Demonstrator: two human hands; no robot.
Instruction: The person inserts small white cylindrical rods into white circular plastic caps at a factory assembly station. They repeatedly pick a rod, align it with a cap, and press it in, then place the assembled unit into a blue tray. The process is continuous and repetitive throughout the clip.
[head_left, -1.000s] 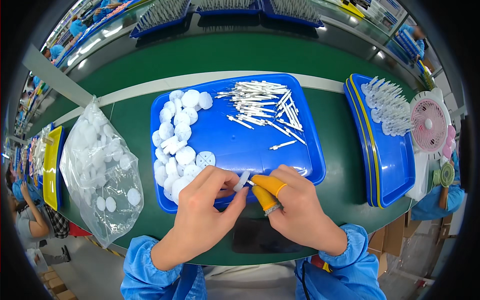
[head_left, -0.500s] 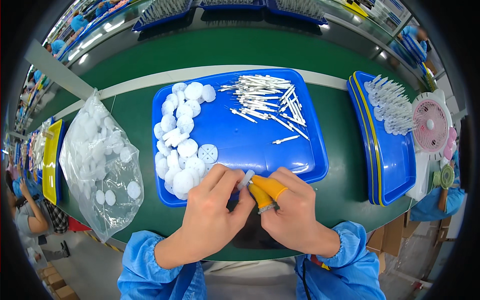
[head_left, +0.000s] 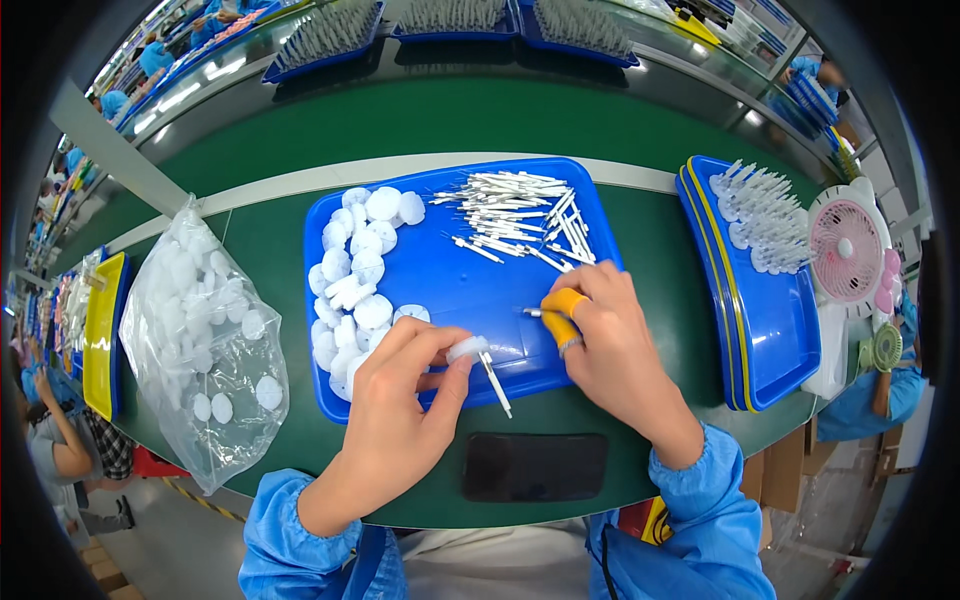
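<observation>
My left hand (head_left: 395, 395) pinches a white round plastic disc (head_left: 464, 349) over the near edge of the blue tray (head_left: 460, 285). Thin white rods (head_left: 497, 388) stick out of the disc, slanting down to the right. My right hand (head_left: 625, 355), with yellow finger cots on its fingertips, is closed over the tray's right part on a thin rod (head_left: 531, 312); only its metal tip shows, pointing left. Loose white discs (head_left: 368, 265) are heaped along the tray's left side. A pile of white rods with metal tips (head_left: 510, 200) lies at its far right.
On the left lie a clear plastic bag of discs (head_left: 190, 320) and a yellow tray (head_left: 100, 345). A black phone (head_left: 535, 467) lies before me. To the right are stacked blue trays (head_left: 770, 340) with disc-and-rod pieces (head_left: 765, 215), and a pink fan (head_left: 845, 248). Filled trays (head_left: 450, 35) stand at the back.
My hands have parted. The left moved slightly left, keeping the disc, whose rods now show. My right hand moved right and away from me, over the tray, with a thin rod.
</observation>
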